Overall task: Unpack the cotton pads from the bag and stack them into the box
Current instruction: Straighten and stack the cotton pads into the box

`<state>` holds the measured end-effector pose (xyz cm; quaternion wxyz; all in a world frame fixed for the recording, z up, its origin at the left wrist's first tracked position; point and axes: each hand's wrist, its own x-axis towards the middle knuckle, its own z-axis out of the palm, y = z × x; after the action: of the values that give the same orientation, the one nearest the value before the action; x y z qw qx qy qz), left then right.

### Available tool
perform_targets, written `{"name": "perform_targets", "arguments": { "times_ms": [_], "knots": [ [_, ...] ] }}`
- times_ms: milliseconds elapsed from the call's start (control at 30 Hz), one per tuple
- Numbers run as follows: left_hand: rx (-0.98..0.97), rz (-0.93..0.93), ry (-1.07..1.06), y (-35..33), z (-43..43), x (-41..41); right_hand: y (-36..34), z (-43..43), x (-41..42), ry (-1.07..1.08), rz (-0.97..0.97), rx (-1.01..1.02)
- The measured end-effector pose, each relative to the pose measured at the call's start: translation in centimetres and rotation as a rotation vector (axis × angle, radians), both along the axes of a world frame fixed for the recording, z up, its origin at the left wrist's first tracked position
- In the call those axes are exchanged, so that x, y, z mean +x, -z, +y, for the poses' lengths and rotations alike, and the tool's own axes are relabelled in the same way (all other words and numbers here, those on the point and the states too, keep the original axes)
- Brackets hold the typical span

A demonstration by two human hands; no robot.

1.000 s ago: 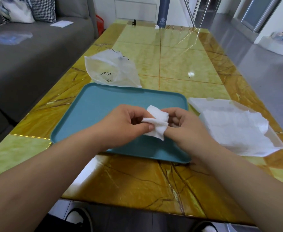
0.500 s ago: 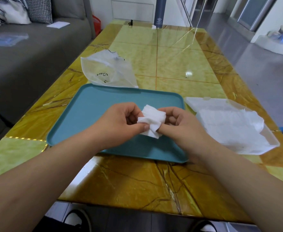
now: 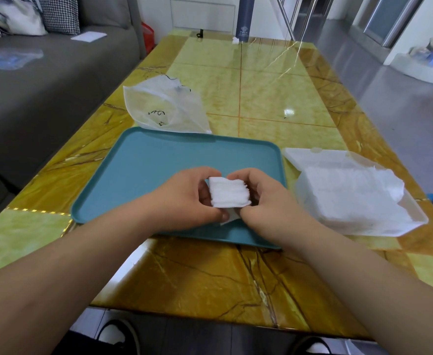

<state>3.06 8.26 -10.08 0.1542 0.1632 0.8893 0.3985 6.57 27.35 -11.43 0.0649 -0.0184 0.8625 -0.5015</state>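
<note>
Between the left hand and right hand, the cotton pads have gone from a loose, folded bunch to a squared stack showing layered edges.

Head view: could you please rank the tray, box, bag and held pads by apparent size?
1. tray
2. box
3. bag, which lies farther away, so its place below the box is unsure
4. pads

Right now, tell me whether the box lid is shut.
No: the box stands open, its lid folded back and white pads showing inside.
</note>
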Motion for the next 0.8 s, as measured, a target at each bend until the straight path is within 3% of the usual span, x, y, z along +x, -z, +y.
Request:
{"name": "perform_targets", "arguments": {
  "times_ms": [300,467,600,800],
  "knots": [
    [-0.057,-0.006,-0.046,0.1,1.1,0.5,0.1,-1.8,0.1,0.079,-0.078,-0.165],
    [-0.046,0.016,-0.054,-0.4,1.1,0.6,-0.3,-1.5,0.1,0.058,-0.079,-0.152],
    [0.111,0.012,-0.105,-1.4,0.9,0.6,-1.3,-0.6,0.7,0.081,0.03,-0.078],
    [0.342,-0.068,-0.085,-3.4,3.1,1.6,-4.5,3.1,2.5,0.162,0.117,-0.239]
  ]
}}
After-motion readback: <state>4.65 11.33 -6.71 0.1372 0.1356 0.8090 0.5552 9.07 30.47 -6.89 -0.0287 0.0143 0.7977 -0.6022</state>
